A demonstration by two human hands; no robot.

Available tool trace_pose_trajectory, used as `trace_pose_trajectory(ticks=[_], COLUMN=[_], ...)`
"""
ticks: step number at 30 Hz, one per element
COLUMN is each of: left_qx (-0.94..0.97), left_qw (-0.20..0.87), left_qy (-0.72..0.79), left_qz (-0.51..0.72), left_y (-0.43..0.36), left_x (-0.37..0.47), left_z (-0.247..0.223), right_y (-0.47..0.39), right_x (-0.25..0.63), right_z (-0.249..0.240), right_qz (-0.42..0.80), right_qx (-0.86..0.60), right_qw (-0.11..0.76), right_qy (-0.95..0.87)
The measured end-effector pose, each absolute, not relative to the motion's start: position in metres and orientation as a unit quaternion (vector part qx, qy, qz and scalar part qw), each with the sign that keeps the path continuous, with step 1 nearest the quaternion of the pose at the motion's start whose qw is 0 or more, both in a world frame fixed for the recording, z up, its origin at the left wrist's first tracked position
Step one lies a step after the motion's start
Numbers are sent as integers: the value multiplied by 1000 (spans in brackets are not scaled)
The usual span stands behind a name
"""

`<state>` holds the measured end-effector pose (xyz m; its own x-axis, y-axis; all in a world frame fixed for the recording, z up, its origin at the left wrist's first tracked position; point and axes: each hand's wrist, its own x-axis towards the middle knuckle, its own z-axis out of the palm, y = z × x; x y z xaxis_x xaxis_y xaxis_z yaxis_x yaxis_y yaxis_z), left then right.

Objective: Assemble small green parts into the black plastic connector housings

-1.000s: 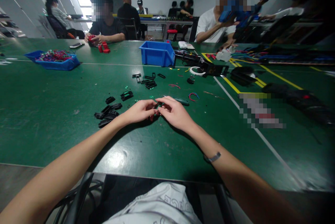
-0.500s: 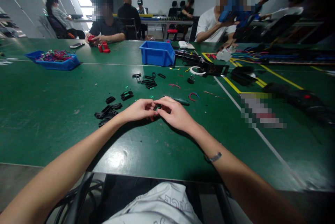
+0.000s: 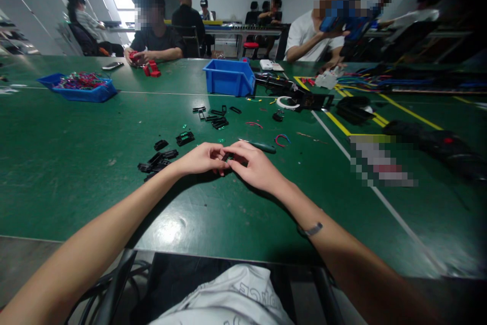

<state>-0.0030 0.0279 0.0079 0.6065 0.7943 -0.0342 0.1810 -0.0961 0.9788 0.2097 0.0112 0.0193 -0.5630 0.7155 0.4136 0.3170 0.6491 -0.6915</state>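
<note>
One black part [image 3: 227,157] sits between left hand [image 3: 202,157] and right hand [image 3: 254,164], both pinching it.

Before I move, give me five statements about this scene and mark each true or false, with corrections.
1. The left hand and right hand hold a black part between them. True.
2. The screwdriver is in the left hand. False: the screwdriver lies on the table, just beyond the right hand.
3. Coloured wires lie in the blue tray at the left. True.
4. The phone lies right of the blue bin. False: the phone lies left of the blue bin.
5. The right forearm wears a band. True.
</note>
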Motion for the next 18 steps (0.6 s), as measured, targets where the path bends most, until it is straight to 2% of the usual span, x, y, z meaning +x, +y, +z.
trace_pose_trajectory(ticks=[18], left_qx=[679], left_qw=[592], left_qy=[347], left_qz=[261], left_y=[26], left_x=[-2], left_z=[13], right_y=[17], right_x=[211], right_z=[16], right_qz=[293], right_qx=[-298], right_qw=[374], right_qy=[-828])
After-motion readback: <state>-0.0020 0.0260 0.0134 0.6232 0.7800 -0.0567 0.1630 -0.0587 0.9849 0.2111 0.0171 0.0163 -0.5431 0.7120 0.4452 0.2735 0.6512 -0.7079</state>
